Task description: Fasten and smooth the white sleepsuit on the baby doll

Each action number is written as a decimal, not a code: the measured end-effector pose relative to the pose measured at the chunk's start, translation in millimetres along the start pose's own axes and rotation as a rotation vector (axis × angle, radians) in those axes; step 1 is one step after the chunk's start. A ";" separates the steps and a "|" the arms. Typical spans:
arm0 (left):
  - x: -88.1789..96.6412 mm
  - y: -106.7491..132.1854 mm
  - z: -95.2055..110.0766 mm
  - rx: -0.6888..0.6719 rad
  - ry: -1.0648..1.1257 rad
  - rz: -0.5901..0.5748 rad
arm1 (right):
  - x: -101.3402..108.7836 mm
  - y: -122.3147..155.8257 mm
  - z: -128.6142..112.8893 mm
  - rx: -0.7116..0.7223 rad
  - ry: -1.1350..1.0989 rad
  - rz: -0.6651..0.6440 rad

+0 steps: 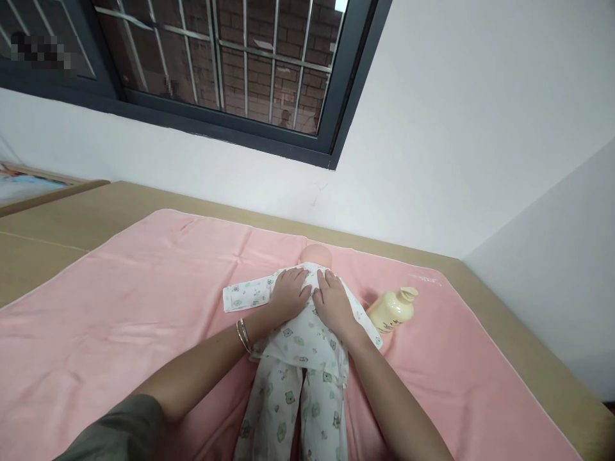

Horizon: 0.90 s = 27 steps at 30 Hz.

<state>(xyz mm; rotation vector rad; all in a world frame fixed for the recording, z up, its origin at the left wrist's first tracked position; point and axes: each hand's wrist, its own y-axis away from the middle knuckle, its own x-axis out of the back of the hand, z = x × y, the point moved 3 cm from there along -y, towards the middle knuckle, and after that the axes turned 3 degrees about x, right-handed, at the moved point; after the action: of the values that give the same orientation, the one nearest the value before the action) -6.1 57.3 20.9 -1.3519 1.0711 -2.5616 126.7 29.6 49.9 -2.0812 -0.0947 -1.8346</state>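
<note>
A baby doll (316, 255) lies on a pink blanket, dressed in a white printed top (300, 342) and matching trousers (278, 403). Only the rounded head shows above the collar; I cannot make out its face. My left hand (289, 294) rests flat on the upper left of the top, fingers stretched out. On the upper right of the top lies my right hand (335, 304), also flat with extended fingers. One sleeve (247, 294) reaches out to the left; the other slants down to the right, partly behind my right forearm. Two thin bangles (243, 335) circle my left wrist.
A cream pump bottle (393, 309) stands on the pink blanket (144, 307), right of the doll. The blanket covers a wooden surface (62, 224) against a white wall (456, 128). A dark-framed window (269, 131) with metal bars is above.
</note>
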 end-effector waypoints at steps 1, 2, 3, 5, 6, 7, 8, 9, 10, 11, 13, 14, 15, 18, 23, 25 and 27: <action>1.1 -0.3 1.7 -0.023 0.000 0.000 | 1.4 2.3 -3.7 -0.002 0.013 0.002; 2.4 -0.3 3.9 -0.049 -0.002 0.002 | 3.2 5.7 -8.6 -0.005 0.034 0.005; 3.7 0.3 6.4 -0.071 -0.006 0.005 | 5.4 10.0 -13.9 -0.012 0.059 0.009; 6.4 2.3 10.6 -0.077 -0.025 0.018 | 10.2 18.9 -23.4 -0.046 0.101 0.017; 7.4 3.6 11.8 -0.057 -0.041 0.026 | 12.4 22.2 -26.3 -0.068 0.110 0.016; 8.0 4.8 12.2 -0.027 -0.059 0.034 | 14.2 24.1 -27.3 -0.089 0.108 0.013; 8.2 5.8 11.9 0.008 -0.077 0.039 | 15.3 24.3 -26.3 -0.108 0.098 0.006; 7.8 6.5 11.1 0.039 -0.089 0.039 | 15.8 22.6 -23.5 -0.120 0.082 -0.002; 6.9 6.7 9.9 0.059 -0.091 0.037 | 15.5 19.5 -19.3 -0.124 0.062 -0.012; 5.6 6.5 8.4 0.068 -0.082 0.036 | 14.4 15.4 -14.3 -0.117 0.040 -0.021; 2.5 4.9 5.4 0.049 -0.041 0.034 | 10.8 7.1 -5.3 -0.085 -0.007 -0.035; 1.0 3.8 4.0 0.028 -0.017 0.031 | 8.8 4.2 -2.5 -0.069 -0.025 -0.036; -0.2 2.8 2.9 0.003 0.006 0.024 | 7.1 2.7 -1.4 -0.061 -0.036 -0.032; -1.3 1.2 2.4 -0.076 0.062 -0.003 | 6.2 6.9 -8.1 -0.071 -0.017 -0.004; 4.1 4.3 5.6 -0.049 0.025 0.041 | 16.2 19.8 -23.6 -0.116 0.015 -0.012; 4.1 5.6 6.0 -0.010 -0.012 0.041 | 18.9 18.2 -19.7 -0.153 -0.002 -0.014; 2.6 6.0 5.1 0.014 -0.010 0.039 | 18.0 12.7 -11.7 -0.160 -0.023 -0.008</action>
<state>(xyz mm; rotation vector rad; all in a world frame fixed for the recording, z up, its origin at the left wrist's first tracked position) -5.4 49.1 21.1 -1.3260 1.0654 -2.5274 122.0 10.7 65.6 -2.2115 0.0388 -1.8792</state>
